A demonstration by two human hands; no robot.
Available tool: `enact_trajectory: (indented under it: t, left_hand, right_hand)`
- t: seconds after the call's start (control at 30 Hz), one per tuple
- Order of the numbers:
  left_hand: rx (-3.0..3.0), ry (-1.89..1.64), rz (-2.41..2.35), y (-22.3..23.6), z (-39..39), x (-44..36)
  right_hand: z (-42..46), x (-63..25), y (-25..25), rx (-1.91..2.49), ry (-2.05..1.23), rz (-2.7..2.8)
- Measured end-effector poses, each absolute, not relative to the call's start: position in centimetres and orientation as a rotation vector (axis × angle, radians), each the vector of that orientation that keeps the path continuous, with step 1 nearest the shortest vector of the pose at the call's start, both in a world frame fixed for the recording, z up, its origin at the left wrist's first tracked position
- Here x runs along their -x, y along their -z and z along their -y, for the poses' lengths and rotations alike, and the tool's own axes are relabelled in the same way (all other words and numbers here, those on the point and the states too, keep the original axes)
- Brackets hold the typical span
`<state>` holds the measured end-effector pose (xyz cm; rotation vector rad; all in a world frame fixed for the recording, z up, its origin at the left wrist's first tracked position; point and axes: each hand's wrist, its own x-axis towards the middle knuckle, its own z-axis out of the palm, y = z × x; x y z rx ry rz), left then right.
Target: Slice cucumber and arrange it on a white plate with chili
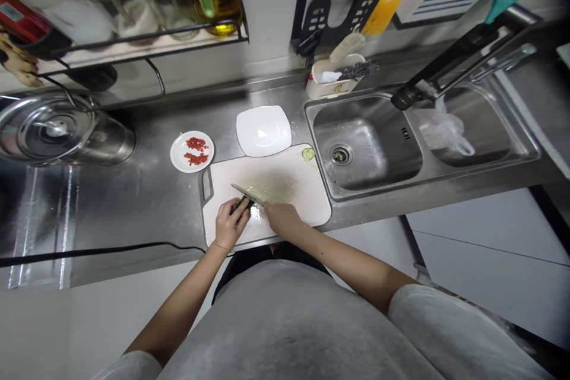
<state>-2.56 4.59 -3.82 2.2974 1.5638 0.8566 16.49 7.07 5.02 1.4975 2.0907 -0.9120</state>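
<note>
A dark green piece of cucumber (239, 204) lies on the white cutting board (227, 175), partly covered by the fingers of my left hand (229, 224), which are closed on it. My right hand (282, 218) is wrapped round the handle of a kitchen knife (241, 191). Its blade points to the upper left and lies against the cucumber, just beyond my left fingertips. Pale green slices (308, 154) rest at the board's far right corner. The middle of the board looks wet.
Behind the board stands a white square plate (263, 130). A small round plate (180, 157) holds chopped red pieces. To the right is a steel sink (378, 175) with a faucet (418, 92) over it. A steel pot (107, 136) and a black cord (133, 246) are at left.
</note>
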Motion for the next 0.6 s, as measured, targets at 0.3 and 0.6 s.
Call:
enact_trajectory:
  t: [0.3, 0.6]
  left_hand:
    - [-2.139, -0.84, -1.792, 1.2, -3.7, 1.7]
    - [-2.484, -0.452, -1.438, -4.4, -7.1, -0.8]
  right_hand:
    - [-5.2, -19.0, -6.8, -1.707, 0.759, -2.162]
    - [-4.2, -21.4, -7.6, -1.677, 0.436, -2.294]
